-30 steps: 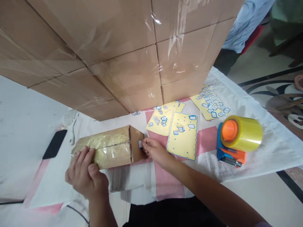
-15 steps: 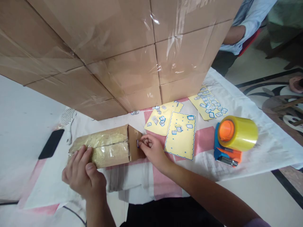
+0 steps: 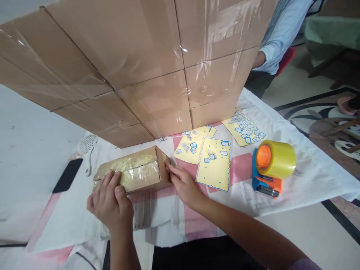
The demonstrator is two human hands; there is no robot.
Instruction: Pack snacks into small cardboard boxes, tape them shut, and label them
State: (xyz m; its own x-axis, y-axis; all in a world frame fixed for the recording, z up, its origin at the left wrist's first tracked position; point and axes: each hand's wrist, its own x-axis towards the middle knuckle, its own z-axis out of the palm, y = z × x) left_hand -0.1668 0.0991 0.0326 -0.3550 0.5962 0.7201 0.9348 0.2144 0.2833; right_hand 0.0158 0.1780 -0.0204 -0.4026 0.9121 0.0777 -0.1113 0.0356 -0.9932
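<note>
Left hand [image 3: 114, 204]: lay over the carton's top, fingers close together and slightly curved, thumb by the near edge; how firmly it held could not be told.
Right hand [image 3: 184, 183]: reached in with its index finger extended and fingertips against the end panel; whether it pinched anything there was hidden.
Small cardboard carton [image 3: 140, 176]: sat on the cloth between the hands, long side toward the wearer, lengthwise seam upward under the left fingers.
Likely weight: probably manageable with two hands, though its contents were out of sight.
Stiffness: board looked firm along the edges, probably softer at the seam and corners.
Slip: glossy tape on top seemed slick; bare board should have gripped better.
Best hold: likely both long sides, near the middle, just below the left fingers.
Tape skin: clear, yellowish, wrinkled, shiny.
Big cardboard wall [image 3: 157, 93]: beyond both hands, flat panels with dark seams, under glossy film.
Yellow sheet [image 3: 212, 172]: just right of the right hand, thin, blue scalloped border, small labels on it.
Tape roll [image 3: 282, 159]: farther right of that hand, a smooth, translucent yellow cylinder.
Cloth [image 3: 199, 225]: beneath everything, pink and white, softly creased.
</note>
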